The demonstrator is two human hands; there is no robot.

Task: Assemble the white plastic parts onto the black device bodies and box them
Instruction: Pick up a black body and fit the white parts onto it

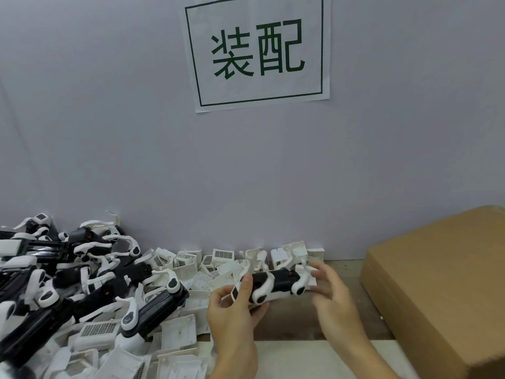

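1. I see the left hand (235,305) gripping one end of a black device (276,285), thumb on top and fingers curled beneath it; a small gridded white part sits at that end, by the thumb.
2. The right hand (332,294) is at the device's other end. It is blurred, so I cannot tell whether its fingers pinch the device or only touch it.
3. The device is held level between both hands, above the tabletop (352,277). White curved arms with dark round caps are already on its body.
4. Left of the left hand lies a heap of black devices (82,283) with white arms, stacked across one another.
5. Beneath and just left of the left hand, and behind both hands along the wall, I note loose white parts (180,332): flat square pieces, some with gridded faces.
6. Right of the right hand, well apart from it, sits a brown cardboard box (442,285), flaps closed in view.
7. Above the hands, a paper sign (257,50) with two green characters in a green border is fixed to the grey wall (109,132).
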